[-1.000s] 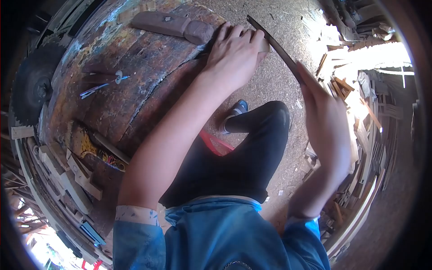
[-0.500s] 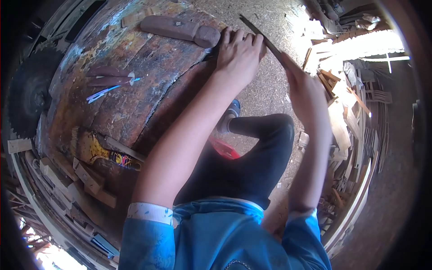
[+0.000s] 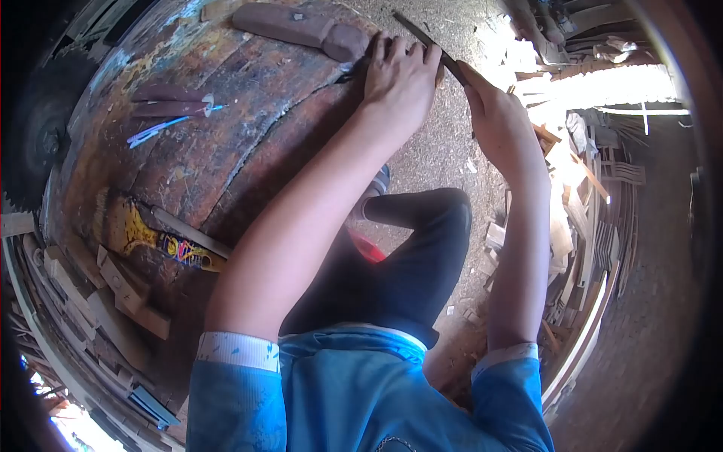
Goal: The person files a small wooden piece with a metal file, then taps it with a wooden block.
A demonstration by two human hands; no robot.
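My right hand (image 3: pixel 497 124) is closed round the near end of a long, thin, dark file (image 3: pixel 419 35), which points away to the upper left. The file passes close by the fingertips of my left hand (image 3: pixel 399 83). Those left fingers are curled over at the workbench's right edge, and what they hold is hidden beneath them. Just left of that hand lies a brown wooden piece (image 3: pixel 290 29) with a rounded block end (image 3: pixel 345 40), on the worn workbench (image 3: pixel 248 105).
Brown rolled pieces (image 3: pixel 169 105) and blue-white pens (image 3: pixel 157 132) lie on the bench. Nearer me are a yellow-handled brush (image 3: pixel 143 232) and wood offcuts (image 3: pixel 124 290). A round toothed blade (image 3: pixel 41 143) stands at far left. Scrap wood (image 3: pixel 565 218) is heaped on the right.
My right hand has pushed forward and left, closer to my left hand, and the file has slid further past the left fingers. The whole view has shifted slightly.
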